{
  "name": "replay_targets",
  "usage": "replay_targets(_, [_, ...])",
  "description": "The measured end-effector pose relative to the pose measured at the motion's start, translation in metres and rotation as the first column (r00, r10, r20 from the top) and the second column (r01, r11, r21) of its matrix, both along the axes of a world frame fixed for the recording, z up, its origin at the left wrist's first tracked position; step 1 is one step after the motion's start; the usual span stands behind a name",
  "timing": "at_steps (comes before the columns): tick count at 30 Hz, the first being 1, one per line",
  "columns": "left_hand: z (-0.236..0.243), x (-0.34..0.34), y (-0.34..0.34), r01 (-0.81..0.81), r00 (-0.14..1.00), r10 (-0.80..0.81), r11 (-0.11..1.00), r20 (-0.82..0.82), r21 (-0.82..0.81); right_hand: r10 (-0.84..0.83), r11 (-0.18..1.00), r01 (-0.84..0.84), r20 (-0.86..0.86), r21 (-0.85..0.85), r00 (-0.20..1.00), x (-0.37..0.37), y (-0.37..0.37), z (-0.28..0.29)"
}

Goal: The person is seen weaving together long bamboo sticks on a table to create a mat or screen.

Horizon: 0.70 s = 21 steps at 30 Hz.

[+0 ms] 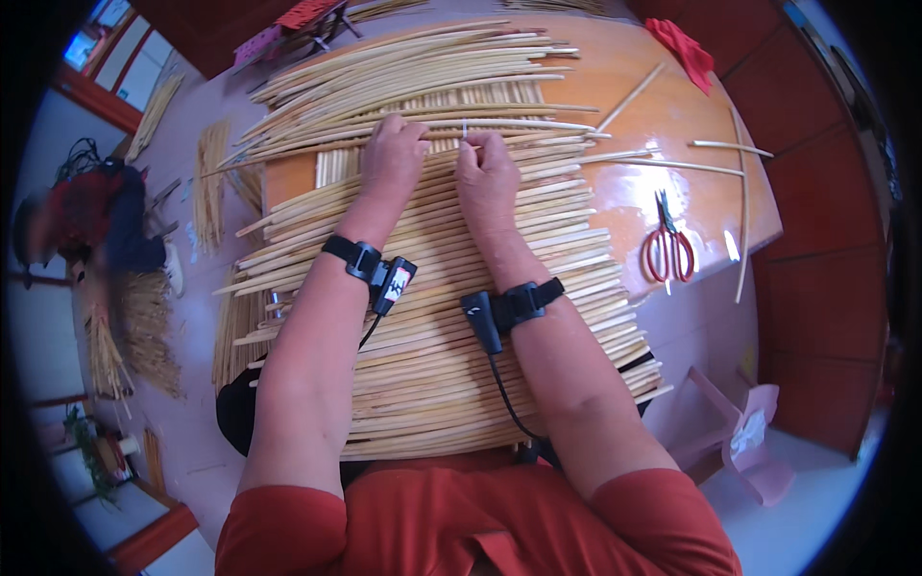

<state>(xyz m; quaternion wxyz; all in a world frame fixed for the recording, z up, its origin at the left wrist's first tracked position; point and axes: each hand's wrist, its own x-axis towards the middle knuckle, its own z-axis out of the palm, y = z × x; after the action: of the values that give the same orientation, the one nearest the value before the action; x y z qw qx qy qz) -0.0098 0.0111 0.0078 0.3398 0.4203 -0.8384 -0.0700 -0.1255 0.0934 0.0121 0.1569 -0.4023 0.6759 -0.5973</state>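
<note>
A wide mat of pale stalks [432,288] lies across the table and over my lap, its stalks running side to side. At its far edge my left hand [394,158] is closed on a single stalk [514,124]. Close to its right, my right hand [488,173] is closed, thumb and forefinger pinched at a thin white tie [465,129] that stands up by that stalk. Its lower end is hidden by the fingers. Beyond both hands lies a loose heap of similar stalks [403,72], resting on a layer of paler stalks set crosswise [336,168].
Red-handled scissors [667,245] lie on the wooden table [624,206] at the right, near several loose stalks and a red cloth [682,53]. A pink stool [754,432] stands at lower right. At far left a person [106,216] bends over stalk bundles [149,326] on the floor.
</note>
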Motion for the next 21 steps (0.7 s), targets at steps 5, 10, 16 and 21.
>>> replay_targets(5, [-0.001, -0.007, 0.001, -0.004, 1.0, 0.004, 1.0, 0.029, -0.01, -0.034, 0.998, 0.034, -0.004, 0.053, 0.999, 0.0, 0.007, 0.003])
replay_targets(10, [0.007, -0.003, 0.005, -0.095, 0.981, 0.115, 0.988, 0.159, -0.124, -0.028, 1.0, 0.028, 0.008, 0.004, 1.0, 0.004, 0.007, 0.0])
replay_targets(16, [0.003, 0.011, 0.004, -0.065, 0.996, 0.064, 0.998, 0.062, 0.016, -0.051, 0.999, 0.05, 0.025, 0.017, 0.998, -0.001, 0.009, -0.003])
replay_targets(21, [-0.002, 0.029, 0.005, -0.107, 0.994, 0.108, 0.994, -0.016, 0.016, -0.006, 0.998, 0.003, 0.049, 0.055, 0.999, 0.001, 0.007, 0.0])
